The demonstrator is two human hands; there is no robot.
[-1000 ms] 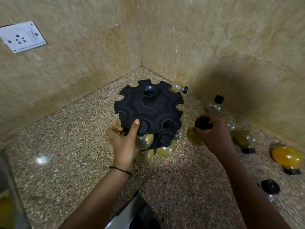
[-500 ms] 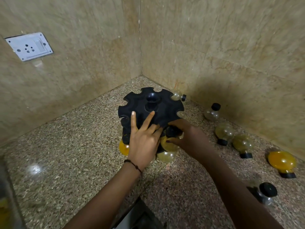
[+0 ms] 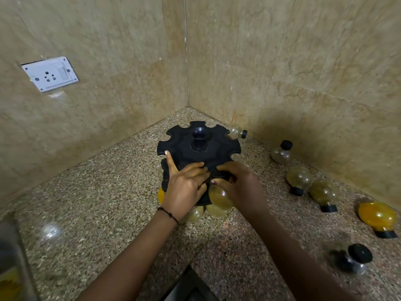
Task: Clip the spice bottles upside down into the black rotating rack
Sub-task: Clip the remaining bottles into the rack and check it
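The black rotating rack [image 3: 198, 146] stands in the counter's corner, its notched top disc facing me. My left hand [image 3: 184, 183] lies flat on the rack's near side, fingers spread, index finger pointing up the disc. My right hand [image 3: 237, 183] grips a round yellowish spice bottle [image 3: 220, 197] by its black cap at the rack's near edge, cap up against a slot. Other bottles [image 3: 195, 213] hang below the rack, and an orange one [image 3: 161, 194] peeks out at its left.
Loose bottles lie on the granite counter [image 3: 97, 203] to the right: a clear one [image 3: 281, 153], two greenish ones [image 3: 300, 179], [image 3: 324, 194], an orange one [image 3: 378, 217], a dark-capped one [image 3: 355, 258]. Another bottle [image 3: 235, 131] lies behind the rack. A wall socket [image 3: 50, 73] is at left.
My right hand brought a bottle from the right side over to the rack's near edge. My left hand shifted from gripping the rack's rim to lying flat on top.
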